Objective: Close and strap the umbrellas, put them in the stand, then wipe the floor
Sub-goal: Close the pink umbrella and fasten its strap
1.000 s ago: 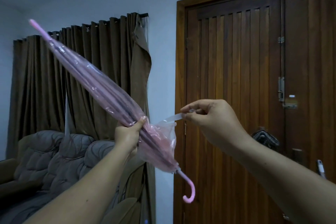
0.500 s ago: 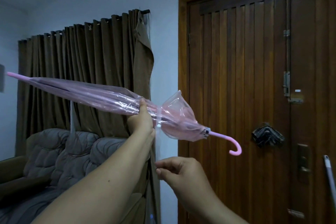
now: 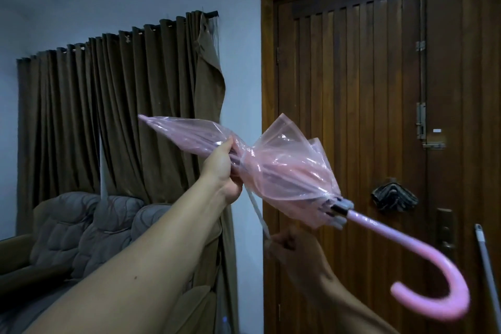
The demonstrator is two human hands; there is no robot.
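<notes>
Umbrella (image 3: 273,168) now handle-down toward camera, gripped by left hand (image 3: 225,171); strap (image 3: 256,211) pinched in right hand (image 3: 295,249) below.

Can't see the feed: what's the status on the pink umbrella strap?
Left hand grips folded pink umbrella mid-canopy. Right hand pinches strap, pulled down, not yet fastened. Nothing in the way.

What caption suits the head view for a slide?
Left hand grips a closed pink umbrella while the right hand pulls its strap down, before a wooden door.
</notes>
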